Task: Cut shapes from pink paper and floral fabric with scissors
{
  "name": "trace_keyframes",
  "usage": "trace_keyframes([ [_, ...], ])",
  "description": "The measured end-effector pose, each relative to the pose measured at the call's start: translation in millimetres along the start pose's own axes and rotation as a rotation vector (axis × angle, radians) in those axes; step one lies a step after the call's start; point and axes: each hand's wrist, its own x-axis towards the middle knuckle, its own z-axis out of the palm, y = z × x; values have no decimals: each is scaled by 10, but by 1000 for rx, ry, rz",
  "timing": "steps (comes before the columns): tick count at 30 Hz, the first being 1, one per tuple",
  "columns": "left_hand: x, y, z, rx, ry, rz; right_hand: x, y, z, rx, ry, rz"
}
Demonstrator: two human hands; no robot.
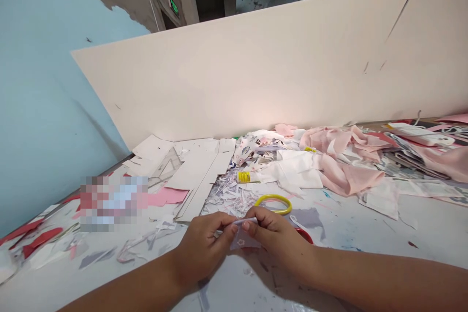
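Room: bare concrete beams overhead, a pale blue wall [44, 107] on the left, and one green exit sign [173, 6] high up.
Backdrop: two large cream boards [237, 73] stand along the far side of the desk.
Desk: white and paint-flecked [351, 239], littered with scraps.
Hands: two, both closed in a pinch and almost touching.
Left hand [203, 248]: fingers curled, gripping the left side of the paper piece.
Right hand [278, 236]: thumb and fingers gripping its upper right side.
Held thing: one small, pale lilac paper piece [244, 238] with a flower outline on it and a white edge along the top, held between the hands just above the near part of the desk.
Nearest things: one yellow ring [273, 204] just beyond the right hand; one red curved object [305, 235] partly hidden behind that hand, too covered to identify.
Farther back: one yellow-banded tube [243, 177], a heap of paper shreds [226, 194], several white card sheets [197, 175], one pink paper sheet [168, 196], a bunched pink fabric [345, 170], and one floral fabric [256, 146].
Left side: red paper cut-outs [40, 241] and one pixelated patch [113, 203], unreadable.
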Motion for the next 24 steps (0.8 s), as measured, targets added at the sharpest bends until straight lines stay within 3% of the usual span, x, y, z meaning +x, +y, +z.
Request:
trace_keyframes([
  [10, -12, 34, -12, 9, 21, 1, -7, 99, -3, -152, 88, -133],
  [14, -45, 38, -66, 10, -30, 121, -72, 29, -23, -332, -1, -154],
  [18, -107, -36, -81, -19, -7, 185, -133, -287, -151, -666, -16, -342],
  [20, -124, -74, -66, -47, 33, 147, -132, -532, -313, -680, 23, -348],
  [22, -124, -99, -44, -44, 67, 102, -128, -801, -562, -790, 185, -394],
  [24, -114, -109, -23, -26, 84, 85, -152, -1052, -891, -1024, 337, -299],
])
